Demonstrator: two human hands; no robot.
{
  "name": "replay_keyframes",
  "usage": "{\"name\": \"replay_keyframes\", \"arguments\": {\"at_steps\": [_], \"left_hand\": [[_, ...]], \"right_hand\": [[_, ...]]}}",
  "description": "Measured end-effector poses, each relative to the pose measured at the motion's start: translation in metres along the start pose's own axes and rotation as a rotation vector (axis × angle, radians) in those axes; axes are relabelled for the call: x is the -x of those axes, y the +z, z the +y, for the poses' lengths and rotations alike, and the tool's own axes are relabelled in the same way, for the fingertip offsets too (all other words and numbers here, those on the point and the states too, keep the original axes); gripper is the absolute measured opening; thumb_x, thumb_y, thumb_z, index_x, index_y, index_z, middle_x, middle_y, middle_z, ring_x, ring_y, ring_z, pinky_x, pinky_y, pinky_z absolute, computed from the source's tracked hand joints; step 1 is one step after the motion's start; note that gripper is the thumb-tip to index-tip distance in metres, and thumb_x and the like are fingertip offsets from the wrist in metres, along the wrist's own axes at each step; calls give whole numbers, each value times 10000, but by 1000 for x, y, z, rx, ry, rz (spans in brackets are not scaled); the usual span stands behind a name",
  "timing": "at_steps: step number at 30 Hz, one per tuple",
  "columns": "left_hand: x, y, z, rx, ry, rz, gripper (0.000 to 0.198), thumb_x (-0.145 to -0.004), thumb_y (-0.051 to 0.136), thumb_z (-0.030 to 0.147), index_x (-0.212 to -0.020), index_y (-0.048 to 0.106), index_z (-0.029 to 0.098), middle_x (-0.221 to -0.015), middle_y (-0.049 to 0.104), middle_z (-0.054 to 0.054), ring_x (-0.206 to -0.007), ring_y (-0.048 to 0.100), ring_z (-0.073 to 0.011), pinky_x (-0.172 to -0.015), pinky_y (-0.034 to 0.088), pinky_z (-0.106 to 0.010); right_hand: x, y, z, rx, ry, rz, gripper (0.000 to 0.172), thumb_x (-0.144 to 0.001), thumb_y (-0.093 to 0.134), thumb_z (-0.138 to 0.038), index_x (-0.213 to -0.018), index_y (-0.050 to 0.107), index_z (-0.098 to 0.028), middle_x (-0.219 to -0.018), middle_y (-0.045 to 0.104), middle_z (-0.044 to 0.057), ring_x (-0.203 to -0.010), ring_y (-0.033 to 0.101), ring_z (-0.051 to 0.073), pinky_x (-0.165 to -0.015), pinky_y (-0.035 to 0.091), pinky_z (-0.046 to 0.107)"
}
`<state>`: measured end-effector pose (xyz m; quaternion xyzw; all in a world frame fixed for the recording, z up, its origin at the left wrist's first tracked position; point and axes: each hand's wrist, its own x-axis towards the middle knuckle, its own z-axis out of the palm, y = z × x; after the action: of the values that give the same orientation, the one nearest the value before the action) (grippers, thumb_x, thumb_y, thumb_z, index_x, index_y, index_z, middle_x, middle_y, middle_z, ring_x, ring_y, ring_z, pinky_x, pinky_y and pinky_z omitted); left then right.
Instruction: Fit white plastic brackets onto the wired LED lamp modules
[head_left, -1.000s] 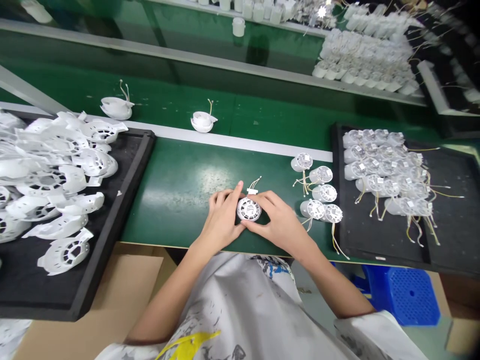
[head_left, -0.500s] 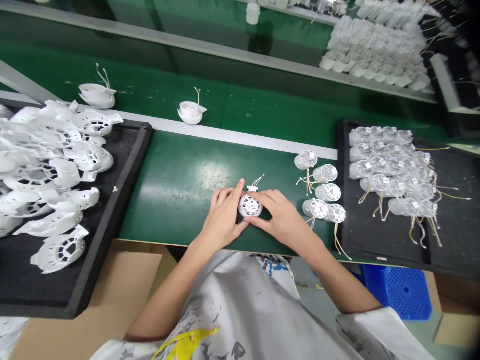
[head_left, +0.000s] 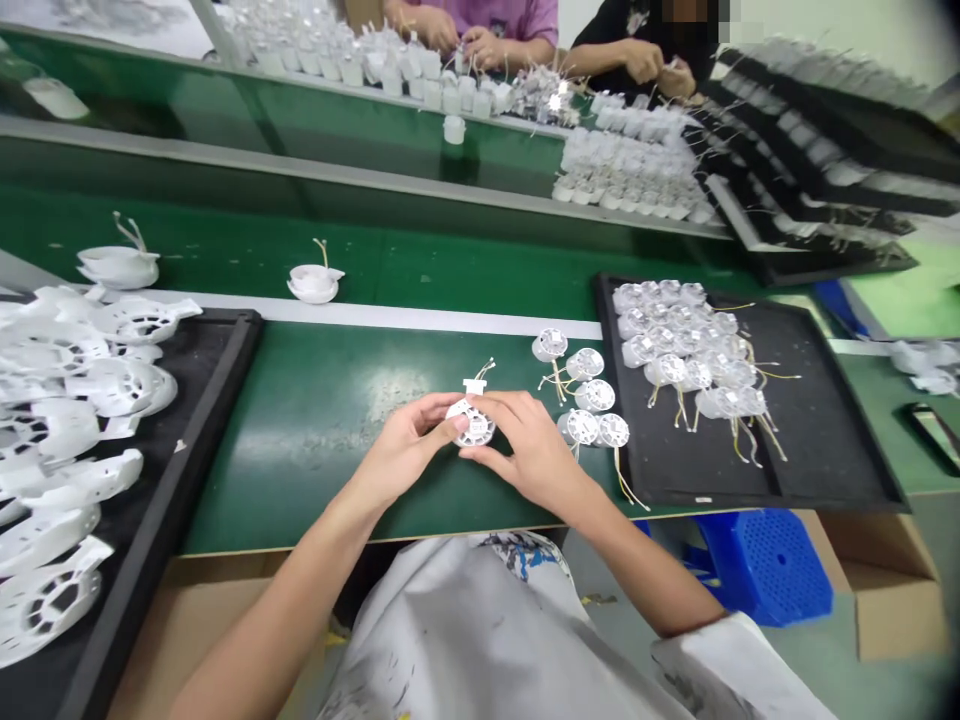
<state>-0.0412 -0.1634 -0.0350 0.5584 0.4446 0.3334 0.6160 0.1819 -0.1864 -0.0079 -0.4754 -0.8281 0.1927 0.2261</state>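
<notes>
Between my two hands is a white round slotted plastic part (head_left: 478,432), its vented face turned up and a white tab with thin wires at its far side. My left hand (head_left: 414,437) grips its left side, thumb lying on the face. From the right, my right hand (head_left: 529,440) curls around it with the forefinger at the far edge and the thumb at the near edge. Just right of my hands stand several white cups with slotted round faces, such as this wired cup (head_left: 595,395), their wires trailing on the green table (head_left: 322,420).
To the left, a black tray (head_left: 217,410) bears white slotted shells (head_left: 90,480). At the right, another black tray (head_left: 832,420) holds rows of wired cups (head_left: 679,330). Two small white bowls with wires, one here (head_left: 315,285), stand behind. Co-workers' hands (head_left: 480,45) work across the table.
My view has tilted up and shifted right, bringing co-workers into sight. My left thumb has moved from the part's far edge onto its face; both hands still hold it.
</notes>
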Motion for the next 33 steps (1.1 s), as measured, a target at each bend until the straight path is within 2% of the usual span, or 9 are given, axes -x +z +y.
{"name": "replay_keyframes", "arguments": {"at_steps": [2,5,8,12,17,21,25,29,33], "left_hand": [[-31,-22,3,-186,110,158,493,-927,754,474,-1344,674,223,-1314,749,-105,-1216,705,-304,-1112,532,-490],[-88,-73,10,-682,289,570,511,-914,726,406,-1362,643,175,-1356,686,-154,-1272,618,-353,-1149,445,-553],[-126,-110,22,-1002,328,664,470,-912,657,323,-1336,643,121,-1321,652,-213,-1325,535,-425,-1156,366,-641],[-108,-97,25,-1030,434,537,586,-904,684,379,-1437,580,159,-1514,542,-202,-1495,389,-436,-1248,244,-651],[-15,-42,-2,-672,327,-59,853,-958,700,469,-1670,264,295,-1501,609,-108,-1398,572,-285,-1199,435,-481],[39,-12,-32,-649,251,123,668,-1006,676,424,-1596,382,318,-1349,701,-76,-1277,637,-277,-1145,450,-493],[54,1,-44,-789,277,228,651,-970,721,492,-1532,460,292,-1248,703,-94,-1182,636,-306,-1066,441,-503],[49,-8,-33,-792,263,48,817,-913,791,466,-1594,376,291,-1393,641,-114,-1306,570,-323,-1123,380,-513],[38,-17,-25,-837,299,-95,451,-1013,672,409,-1437,562,301,-1362,659,-78,-1291,574,-286,-1134,345,-489]], "right_hand": [[-14,-23,17,144,93,14,518,-1089,513,-530,-1539,525,-273,-1450,659,111,-1310,587,314,-1084,468,506],[-39,-51,49,461,417,120,539,-1095,491,-484,-1502,567,-138,-1323,701,239,-1232,620,416,-1010,463,589],[-59,-52,62,562,475,110,456,-1050,588,-455,-1253,707,-64,-1136,736,290,-1125,657,451,-967,458,614],[-54,-18,38,462,184,-17,278,-1044,629,-333,-1289,704,-225,-1314,731,151,-1218,650,328,-1064,449,514],[-8,11,2,36,-98,-88,441,-1094,495,-211,-1518,525,-330,-1581,564,65,-1484,475,267,-1221,384,553],[21,30,-10,-317,176,74,365,-1049,629,-379,-1402,598,-292,-1395,642,106,-1276,630,270,-1073,556,493],[31,49,-15,-457,252,46,346,-976,740,-435,-1273,659,-276,-1273,694,82,-1166,669,253,-993,592,448],[28,49,-16,-467,263,49,337,-942,788,-425,-1224,678,-278,-1246,703,71,-1156,676,253,-996,587,454],[24,45,-14,-457,267,65,324,-933,799,-423,-1194,683,-269,-1212,712,66,-1128,683,244,-969,596,435]]}}
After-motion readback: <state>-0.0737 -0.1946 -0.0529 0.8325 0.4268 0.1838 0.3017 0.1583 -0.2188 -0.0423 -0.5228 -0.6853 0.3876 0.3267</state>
